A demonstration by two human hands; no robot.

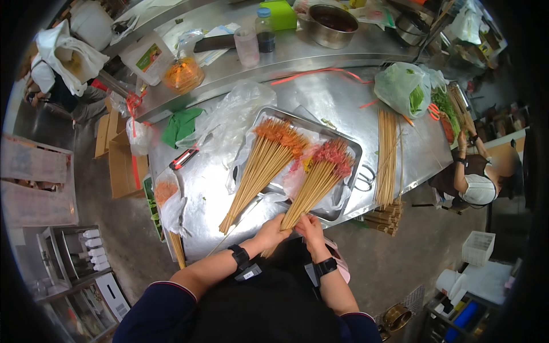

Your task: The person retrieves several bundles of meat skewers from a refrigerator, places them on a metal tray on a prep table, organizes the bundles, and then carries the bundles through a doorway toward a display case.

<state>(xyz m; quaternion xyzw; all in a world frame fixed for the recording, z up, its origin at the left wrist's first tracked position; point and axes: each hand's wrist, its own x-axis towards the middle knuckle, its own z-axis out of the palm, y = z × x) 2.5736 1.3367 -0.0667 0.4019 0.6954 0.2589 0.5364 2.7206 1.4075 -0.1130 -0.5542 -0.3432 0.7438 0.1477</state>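
My left hand (273, 231) is wrapped around the lower ends of a bundle of bamboo skewers with dark red meat (332, 157) at their tips. Against the right side of the same bundle, the bent fingers of my right hand (309, 229) grip the sticks. The meat end rests over a metal tray (358, 150) lined with plastic film. To the left, a second fanned bundle of skewers with orange-coloured meat (281, 133) lies across the tray, its bare sticks reaching over the steel tabletop. A loose skewer (233, 225) lies near my left hand.
Bare bamboo skewers (387, 158) and scissors (365, 178) lie right of the tray. A utility knife (183, 158), clear plastic bags (240, 111) and wrapped skewers (169, 201) are on the left. A bag of greens (405, 90) sits back right. A co-worker (476, 176) works at the right.
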